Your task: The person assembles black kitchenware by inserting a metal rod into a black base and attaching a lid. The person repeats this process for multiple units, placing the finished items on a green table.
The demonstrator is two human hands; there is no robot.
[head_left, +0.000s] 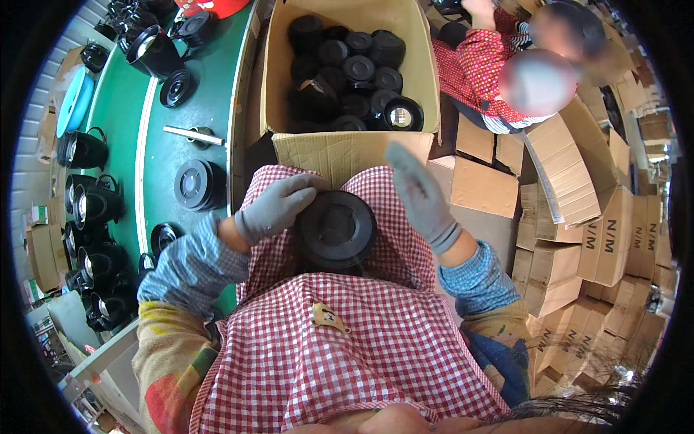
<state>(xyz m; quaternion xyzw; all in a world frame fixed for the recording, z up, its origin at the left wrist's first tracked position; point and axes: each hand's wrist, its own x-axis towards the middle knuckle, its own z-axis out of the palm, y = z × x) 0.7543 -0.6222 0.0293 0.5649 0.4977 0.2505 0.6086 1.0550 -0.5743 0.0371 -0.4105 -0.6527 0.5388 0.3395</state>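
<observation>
A round black lid-like part (337, 228), with a raised ring in its middle, sits at my lap between my knees. What lies beneath it is mostly hidden. My left hand (280, 207), in a grey glove, grips its upper left rim. To the right, apart from the part, my gloved right hand (421, 194) is raised flat with its fingers stretched out and holds nothing. Just beyond my knees stands an open cardboard box (347, 148) with several similar black round parts (359, 68) inside. One of them has a shiny centre (402, 116).
A green workbench (134, 166) on the left carries black pots (97, 202), a stack of black discs (196, 184) and a pale bar (193, 135). A blue basin (74, 103) stands at its far edge. Cartons (607, 235) pile up on the right. People in red (473, 76) work at the far right.
</observation>
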